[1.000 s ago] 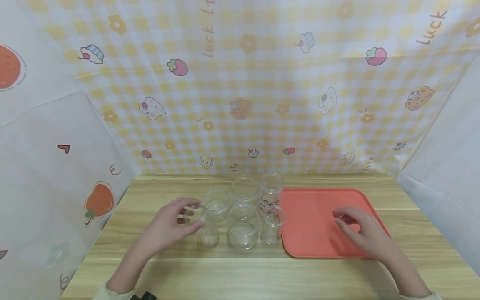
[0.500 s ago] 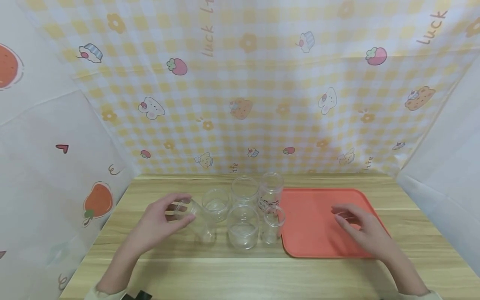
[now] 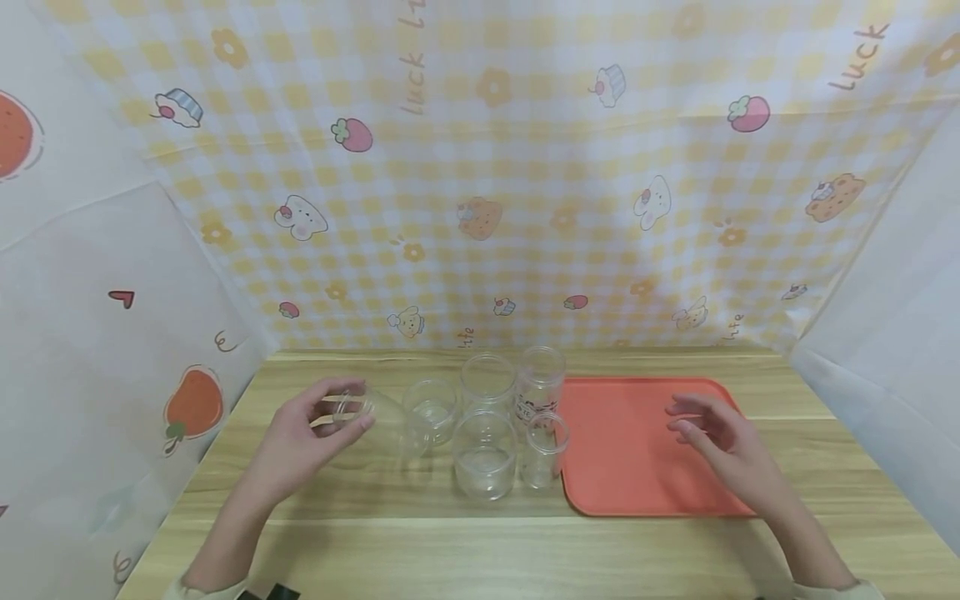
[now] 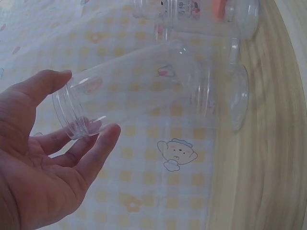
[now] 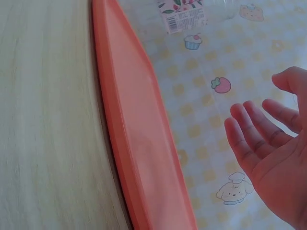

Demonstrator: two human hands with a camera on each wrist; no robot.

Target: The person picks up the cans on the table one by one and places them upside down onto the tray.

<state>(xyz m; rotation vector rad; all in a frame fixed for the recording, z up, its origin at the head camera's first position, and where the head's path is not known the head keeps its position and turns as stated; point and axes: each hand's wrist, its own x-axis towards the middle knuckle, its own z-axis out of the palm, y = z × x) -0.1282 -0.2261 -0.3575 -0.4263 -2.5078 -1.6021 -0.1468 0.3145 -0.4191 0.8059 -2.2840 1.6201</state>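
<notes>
My left hand (image 3: pixel 300 433) holds a clear plastic jar (image 3: pixel 390 423) by its threaded neck, thumb on one side and fingers on the other. The jar leans, its mouth towards the palm and its base pointing right and down. In the left wrist view the jar (image 4: pixel 134 84) looks see-through, with nothing visible inside. My right hand (image 3: pixel 720 442) hovers over the red tray (image 3: pixel 630 450), fingers loosely bent and holding nothing. In the right wrist view, space shows between the right hand (image 5: pixel 268 153) and the tray (image 5: pixel 139 124).
Several clear jars stand grouped left of the tray: a wide front jar (image 3: pixel 485 471), a narrow jar (image 3: pixel 543 467), a short jar (image 3: pixel 431 412), a back jar (image 3: pixel 487 379) and a labelled jar (image 3: pixel 538 396). A checked cloth (image 3: pixel 525 167) hangs behind the wooden table (image 3: pixel 420 558).
My left hand has moved left and slightly up, tilting the jar from near upright to a strong lean. The right hand has risen a little, its fingers spreading slightly.
</notes>
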